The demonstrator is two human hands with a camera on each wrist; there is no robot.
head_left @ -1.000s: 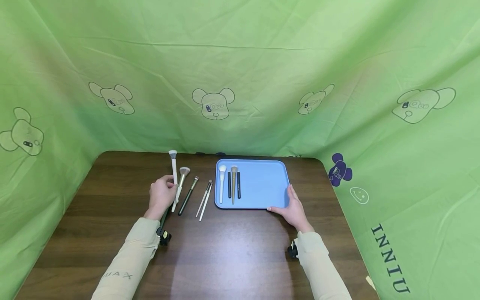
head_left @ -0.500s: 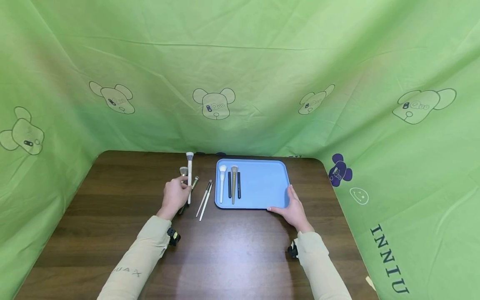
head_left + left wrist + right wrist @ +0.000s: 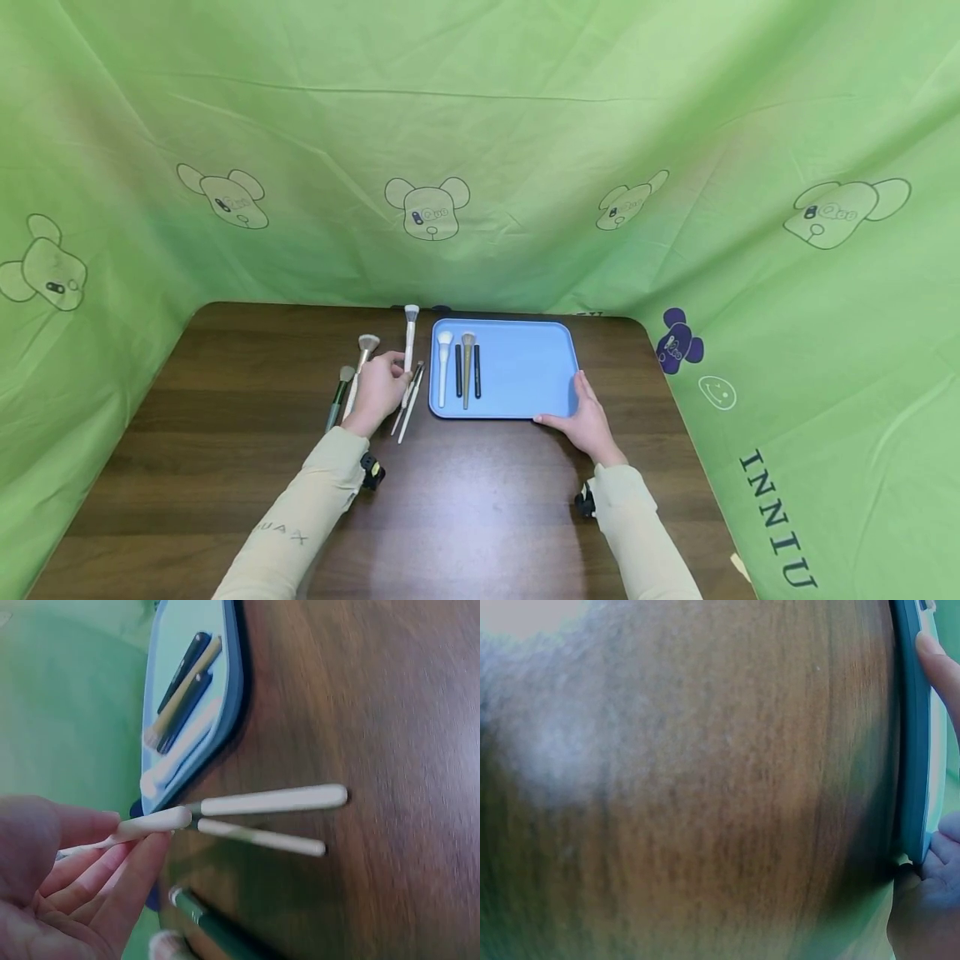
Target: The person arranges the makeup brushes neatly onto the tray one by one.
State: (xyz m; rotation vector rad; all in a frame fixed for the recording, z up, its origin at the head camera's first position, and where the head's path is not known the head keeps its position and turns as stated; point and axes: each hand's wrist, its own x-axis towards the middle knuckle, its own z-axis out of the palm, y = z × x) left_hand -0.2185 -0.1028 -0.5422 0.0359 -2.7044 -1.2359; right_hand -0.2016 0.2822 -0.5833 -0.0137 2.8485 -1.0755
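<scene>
My left hand pinches a makeup brush with a white handle, bristles pointing away. In the left wrist view, thumb and fingertips hold its handle above the table. Below it lie two slim white-handled brushes, partly overlapped by the held one. A blue tray stands to the right, its near right corner held by my right hand, thumb on the front rim and fingers along the right side. On its left half lie a white brush, a gold-handled brush and two black sticks.
Left of my left hand lie a green-handled brush and a fluffy brush with a pale handle. The left wrist view shows a dark green handle beneath the hand. A green cloth hangs behind the brown table.
My left hand has carried the white-handled brush rightward, over the other brushes, toward the tray. The green-handled brush at the left has come into view. My right hand and the tray stay put.
</scene>
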